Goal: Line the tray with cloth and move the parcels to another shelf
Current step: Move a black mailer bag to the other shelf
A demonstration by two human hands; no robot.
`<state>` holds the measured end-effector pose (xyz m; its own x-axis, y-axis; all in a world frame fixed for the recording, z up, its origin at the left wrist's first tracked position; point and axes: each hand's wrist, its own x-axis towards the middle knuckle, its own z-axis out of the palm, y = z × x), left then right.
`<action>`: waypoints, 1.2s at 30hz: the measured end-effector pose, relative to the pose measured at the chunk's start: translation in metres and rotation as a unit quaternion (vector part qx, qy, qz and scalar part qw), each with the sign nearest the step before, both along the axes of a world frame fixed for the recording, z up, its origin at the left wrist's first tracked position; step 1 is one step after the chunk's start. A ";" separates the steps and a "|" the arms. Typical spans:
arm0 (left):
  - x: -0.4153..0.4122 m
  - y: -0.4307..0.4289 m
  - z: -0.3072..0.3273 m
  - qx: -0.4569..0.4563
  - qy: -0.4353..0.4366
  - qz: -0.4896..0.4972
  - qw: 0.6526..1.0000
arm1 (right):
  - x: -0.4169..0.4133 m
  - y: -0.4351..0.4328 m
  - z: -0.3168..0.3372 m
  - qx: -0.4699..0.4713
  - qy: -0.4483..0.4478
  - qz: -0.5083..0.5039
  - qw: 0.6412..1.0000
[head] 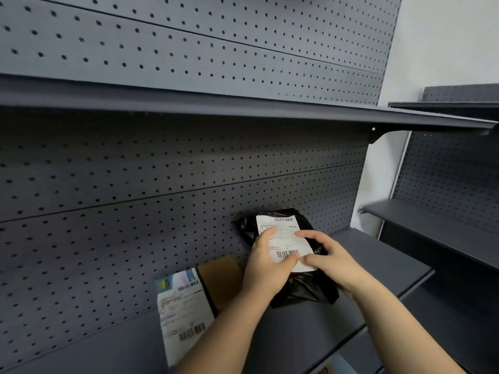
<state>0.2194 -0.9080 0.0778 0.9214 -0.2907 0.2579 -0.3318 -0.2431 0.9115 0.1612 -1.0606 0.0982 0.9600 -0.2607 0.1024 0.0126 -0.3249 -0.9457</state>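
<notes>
A black plastic parcel (pixel 302 290) with a white shipping label stands tilted against the pegboard back, its bottom on the dark shelf (pixel 378 260). My left hand (pixel 266 268) grips its left side, thumb across the label. My right hand (pixel 330 261) holds its right side, fingers spread on the label. To the left a brown cardboard box (pixel 220 279) with a white label on its side rests on the same shelf, partly behind my left forearm. No tray or cloth is in view.
An upper shelf (pixel 243 109) juts out above the parcels, with grey pegboard (pixel 135 184) behind. A second shelving unit (pixel 437 225) stands to the right against a white wall. A lower shelf edge shows at the bottom right.
</notes>
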 end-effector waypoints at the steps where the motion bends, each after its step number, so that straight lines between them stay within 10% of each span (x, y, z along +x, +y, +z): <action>1: 0.005 -0.004 -0.005 0.002 0.000 0.004 1.000 | 0.006 -0.004 -0.002 0.000 0.005 0.005 1.000; 36: 0.016 -0.005 -0.030 0.234 0.053 0.115 0.964 | 0.061 -0.028 -0.068 0.028 0.091 0.128 0.987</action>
<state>0.2358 -0.9130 0.0482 0.9894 -0.1368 0.0485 -0.1304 -0.6914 0.7106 0.2222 -1.0889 0.0299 0.9963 -0.0067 -0.0862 -0.0846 -0.2802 -0.9562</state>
